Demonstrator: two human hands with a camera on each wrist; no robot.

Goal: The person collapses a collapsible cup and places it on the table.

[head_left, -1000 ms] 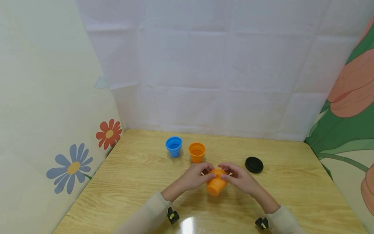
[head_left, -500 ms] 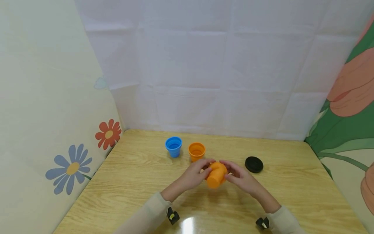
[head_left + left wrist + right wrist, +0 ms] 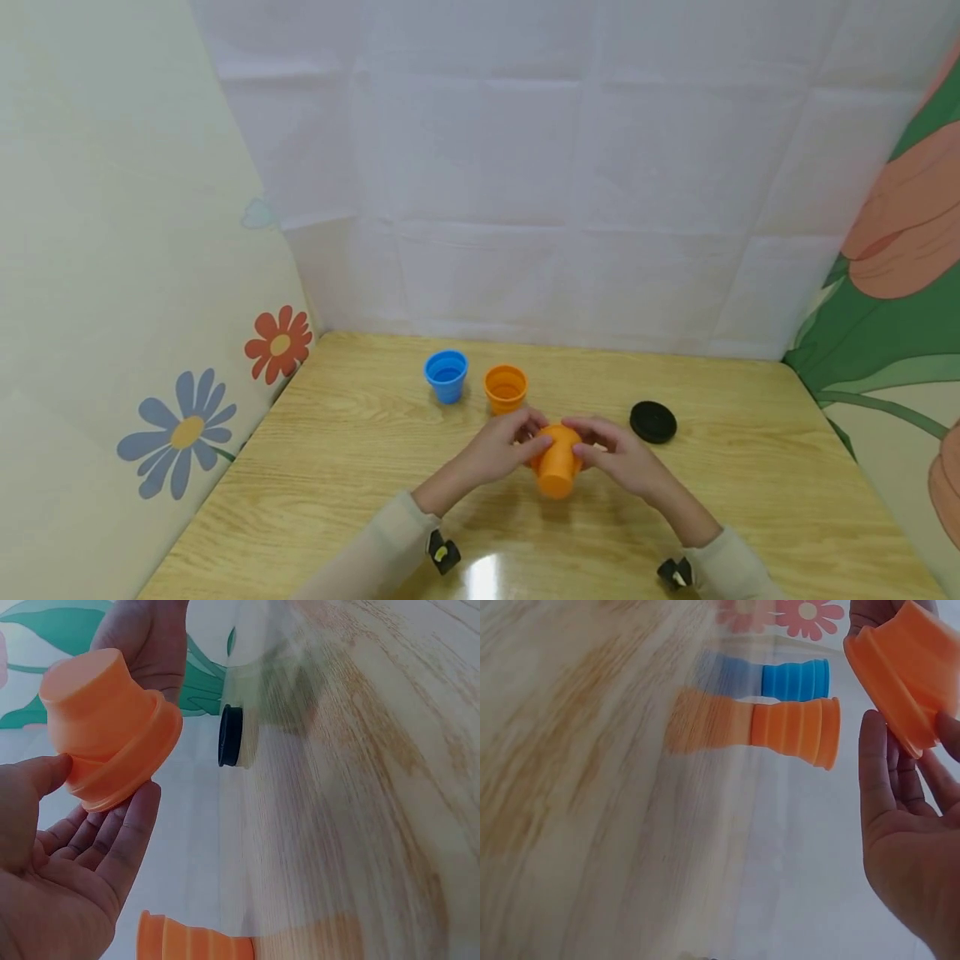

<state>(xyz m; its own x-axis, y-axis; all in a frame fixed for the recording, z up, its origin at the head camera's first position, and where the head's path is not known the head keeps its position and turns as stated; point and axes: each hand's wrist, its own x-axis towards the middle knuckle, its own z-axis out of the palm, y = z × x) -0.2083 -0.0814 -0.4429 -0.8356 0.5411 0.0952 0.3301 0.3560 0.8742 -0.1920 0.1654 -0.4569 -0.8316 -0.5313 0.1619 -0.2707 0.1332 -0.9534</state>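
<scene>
Both hands hold an orange collapsible cup [image 3: 557, 468] above the table, its closed base tipped toward the person and its sides partly folded and uneven. My left hand [image 3: 498, 448] pinches the rim side, thumb on the wall and fingers beneath, as the left wrist view shows. On the opposite side my right hand [image 3: 621, 457] grips the cup the same way, its thumb [image 3: 949, 733] against the wall. Just beyond the left fingers stands a second orange cup [image 3: 506, 389], upright and extended. A blue cup [image 3: 447, 377] of the same ridged kind is to its left.
A round black lid-like disc [image 3: 652, 422] lies on the wooden table [image 3: 360, 442] right of the hands. White cloth [image 3: 480, 167] hangs behind the table's back edge. Flower-printed panels [image 3: 187, 333] close off both sides.
The held orange cup tilted up and swung slightly, then came down again with its base toward the person. The hands shifted only a little; the other cups and the disc stayed put.
</scene>
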